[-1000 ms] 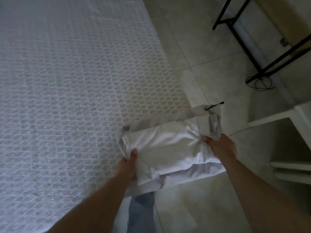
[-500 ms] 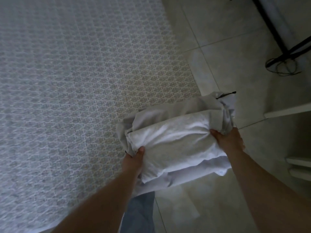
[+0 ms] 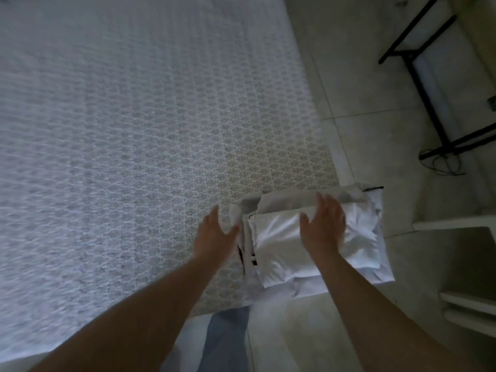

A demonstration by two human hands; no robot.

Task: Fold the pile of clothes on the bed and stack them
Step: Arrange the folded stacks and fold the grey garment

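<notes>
A stack of folded white clothes sits at the near right corner of the bed, partly overhanging its edge above the tiled floor. The right hand lies flat on top of the stack, fingers straight and spread, gripping nothing. The left hand hovers just beside the stack's left edge, fingers open and relaxed, holding nothing.

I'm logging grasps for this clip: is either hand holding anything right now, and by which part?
Nothing is held. The left hand is open beside the stack of folded clothes; the right hand lies flat and open over its top.
</notes>
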